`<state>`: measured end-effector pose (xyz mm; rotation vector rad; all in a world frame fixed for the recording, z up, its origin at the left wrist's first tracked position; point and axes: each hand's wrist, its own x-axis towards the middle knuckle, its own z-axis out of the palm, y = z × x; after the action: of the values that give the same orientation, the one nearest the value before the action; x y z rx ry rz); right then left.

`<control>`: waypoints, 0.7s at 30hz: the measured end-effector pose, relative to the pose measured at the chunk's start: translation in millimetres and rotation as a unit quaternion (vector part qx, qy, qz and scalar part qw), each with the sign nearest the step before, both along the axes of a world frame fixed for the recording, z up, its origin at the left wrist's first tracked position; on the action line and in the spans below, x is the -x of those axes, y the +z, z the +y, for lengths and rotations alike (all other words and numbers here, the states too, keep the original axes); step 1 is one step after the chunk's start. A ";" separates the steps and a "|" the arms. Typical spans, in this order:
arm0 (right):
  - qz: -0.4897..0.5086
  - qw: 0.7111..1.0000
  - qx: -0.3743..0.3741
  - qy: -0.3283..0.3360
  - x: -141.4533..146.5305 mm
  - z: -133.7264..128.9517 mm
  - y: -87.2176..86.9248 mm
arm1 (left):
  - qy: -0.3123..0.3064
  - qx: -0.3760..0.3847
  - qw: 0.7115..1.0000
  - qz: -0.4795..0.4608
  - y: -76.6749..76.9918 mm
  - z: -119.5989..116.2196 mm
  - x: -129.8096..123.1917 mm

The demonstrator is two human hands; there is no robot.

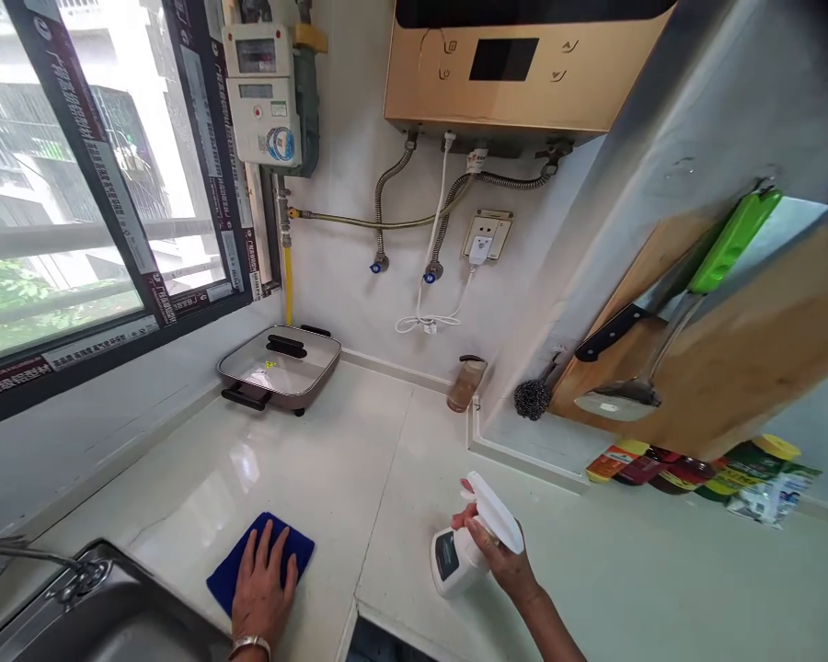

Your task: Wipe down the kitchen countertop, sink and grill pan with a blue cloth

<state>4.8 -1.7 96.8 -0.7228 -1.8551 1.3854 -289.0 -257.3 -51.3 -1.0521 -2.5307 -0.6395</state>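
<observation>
A folded dark blue cloth lies on the white countertop at the lower left. My left hand rests flat on top of it with the fingers spread. To the right, my right hand is wrapped round the neck of a white spray bottle, which has a dark label and a white trigger head. The bottle is tilted, its base low over or touching the counter; contact is hard to tell.
A steel sink is at the lower left. A lidded electric pan sits near the window corner. A brown jar stands by the wall. Condiments line the right side below hanging utensils. A dark opening lies at the front edge.
</observation>
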 end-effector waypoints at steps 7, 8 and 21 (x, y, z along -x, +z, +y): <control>0.087 0.989 0.093 0.080 11.8 -10.3 8.7 | 0.012 0.005 0.999 0.029 -3.2 -3.4 -0.9; 0.096 0.986 0.101 0.094 13.2 -9.1 7.2 | 0.012 0.006 0.999 0.031 -3.3 -3.8 -1.2; 0.089 0.993 0.045 0.064 23.9 -24.7 4.5 | 0.009 -0.003 0.998 0.058 -3.1 -4.4 -5.4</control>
<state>-19.1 -26.4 101.3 -0.5133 -1.7333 1.5697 -283.6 -261.7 -54.4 -1.0329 -2.4333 -0.5647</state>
